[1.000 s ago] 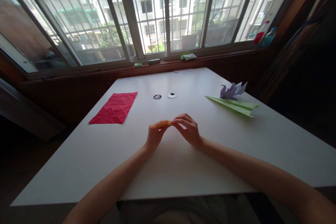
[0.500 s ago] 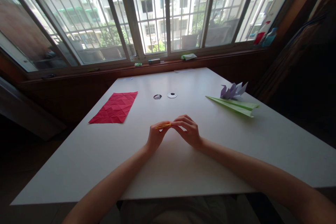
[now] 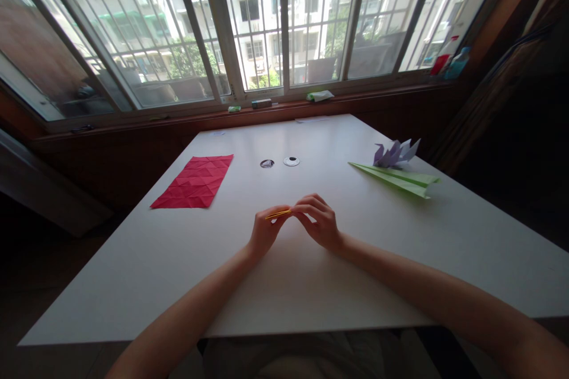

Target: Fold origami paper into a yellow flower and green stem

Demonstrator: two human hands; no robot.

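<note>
A small folded piece of yellow-orange paper (image 3: 278, 214) is held edge-on above the middle of the white table (image 3: 311, 284). My left hand (image 3: 265, 231) is closed on it, fingers above and thumb below. At the paper's right end, the fingertips and thumb of my right hand (image 3: 320, 222) pinch it, close to the left fingertips. Much of the paper is hidden inside the fingers, so its full shape cannot be made out.
A creased red paper sheet (image 3: 193, 183) lies at the left. On the right are a light green paper plane (image 3: 395, 177) and purple folded-paper cranes (image 3: 393, 154). Beyond my hands, the tabletop has a round hole (image 3: 267, 163) and a round grommet (image 3: 291, 161). A windowsill (image 3: 200, 115) runs behind.
The yellow-orange paper has shifted very slightly to the right within the fingers. Both hands stay in nearly the same place, and the other papers have not moved.
</note>
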